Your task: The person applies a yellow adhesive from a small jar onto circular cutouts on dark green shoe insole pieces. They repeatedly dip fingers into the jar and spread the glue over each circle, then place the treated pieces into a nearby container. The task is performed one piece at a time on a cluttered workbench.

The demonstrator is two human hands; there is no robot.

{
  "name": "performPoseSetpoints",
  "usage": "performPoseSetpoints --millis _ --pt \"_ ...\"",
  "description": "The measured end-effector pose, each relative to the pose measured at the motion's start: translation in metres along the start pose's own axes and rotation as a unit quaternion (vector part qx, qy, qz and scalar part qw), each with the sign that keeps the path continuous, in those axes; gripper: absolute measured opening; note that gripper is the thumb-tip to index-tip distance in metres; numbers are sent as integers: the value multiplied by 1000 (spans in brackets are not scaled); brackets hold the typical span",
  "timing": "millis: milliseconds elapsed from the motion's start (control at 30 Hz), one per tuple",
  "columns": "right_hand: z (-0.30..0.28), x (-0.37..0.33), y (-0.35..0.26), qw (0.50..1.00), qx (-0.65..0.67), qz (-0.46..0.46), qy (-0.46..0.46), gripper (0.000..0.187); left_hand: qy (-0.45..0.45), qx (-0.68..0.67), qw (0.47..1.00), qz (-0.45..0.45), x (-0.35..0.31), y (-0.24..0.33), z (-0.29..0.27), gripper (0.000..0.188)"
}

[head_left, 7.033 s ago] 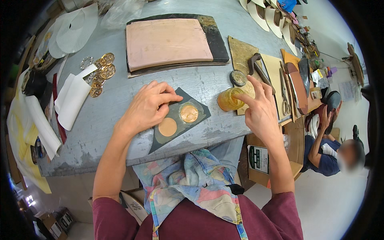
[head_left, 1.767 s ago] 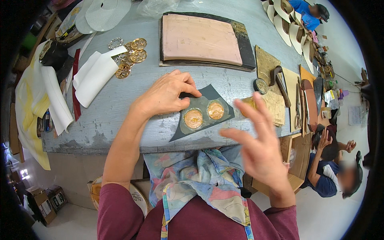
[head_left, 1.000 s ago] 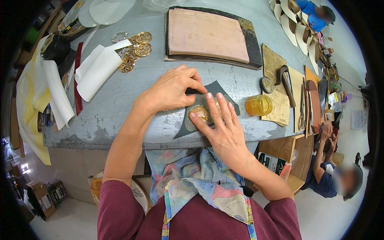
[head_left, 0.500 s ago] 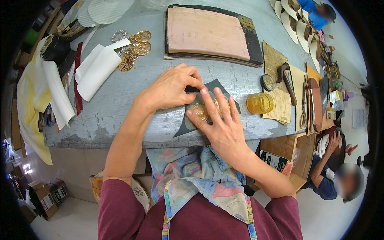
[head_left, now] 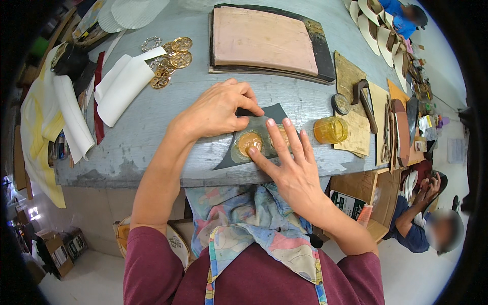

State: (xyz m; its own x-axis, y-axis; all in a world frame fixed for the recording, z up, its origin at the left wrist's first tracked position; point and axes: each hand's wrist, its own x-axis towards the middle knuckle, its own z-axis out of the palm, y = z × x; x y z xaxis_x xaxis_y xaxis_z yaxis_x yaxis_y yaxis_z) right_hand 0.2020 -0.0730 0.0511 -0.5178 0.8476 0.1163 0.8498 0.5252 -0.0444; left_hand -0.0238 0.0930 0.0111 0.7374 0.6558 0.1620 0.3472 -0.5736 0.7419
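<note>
A dark grey sheet (head_left: 227, 158) lies near the table's front edge, with two round amber-gold patches on it. The left patch (head_left: 247, 141) shows nearly whole, ringed by a greyish smear; my right fingers partly cover the right one. My left hand (head_left: 218, 109) is bent at the sheet's upper left edge, thumb and forefinger closing on that edge; its other fingers are curled. Spread over the sheet, my right hand (head_left: 294, 162) rests its thumb tip at the left patch's lower edge. A glass jar of amber liquid (head_left: 330, 131) stands just right of the sheet.
Gold ring-shaped ornaments (head_left: 181, 60) and rolled white material (head_left: 124, 91) lie to the left. A pink slab (head_left: 262, 40) sits at the back. To the right are a dark-handled tool (head_left: 367, 107), a small round tin (head_left: 340, 104) and a co-worker (head_left: 414, 223).
My right hand has shifted slightly right and toward me, its fingers sliding off the left patch, which now shows more. My left hand stays almost in place.
</note>
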Motion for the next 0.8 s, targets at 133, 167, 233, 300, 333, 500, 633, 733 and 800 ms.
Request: performPoseSetpoints --millis 133,167,233,300,333,500,633,733,800 --pt "-7 0 8 999 -26 36 -15 52 0 -2 1000 6 0 -1 0 35" --pt "-5 3 9 999 -33 32 -21 52 -4 -2 1000 6 0 -2 1 35" --pt "6 13 7 1000 -13 17 4 53 3 2 1000 12 1 -1 1 35" --pt "14 17 1 1000 12 10 12 55 5 7 1000 15 2 -1 0 35" --pt "14 15 -1 1000 18 9 7 56 3 10 1000 16 2 -1 0 35" --pt "0 -5 -1 999 34 15 -34 56 1 -2 1000 6 0 -1 0 34" --pt "-5 -7 7 999 -9 23 -27 56 1 2 1000 8 -1 -1 1 34" --pt "1 -2 2 999 -18 20 -18 55 2 7 1000 13 1 -1 0 34" --pt "6 -1 -4 1000 -6 17 -12 54 2 8 1000 15 2 -1 -1 34"
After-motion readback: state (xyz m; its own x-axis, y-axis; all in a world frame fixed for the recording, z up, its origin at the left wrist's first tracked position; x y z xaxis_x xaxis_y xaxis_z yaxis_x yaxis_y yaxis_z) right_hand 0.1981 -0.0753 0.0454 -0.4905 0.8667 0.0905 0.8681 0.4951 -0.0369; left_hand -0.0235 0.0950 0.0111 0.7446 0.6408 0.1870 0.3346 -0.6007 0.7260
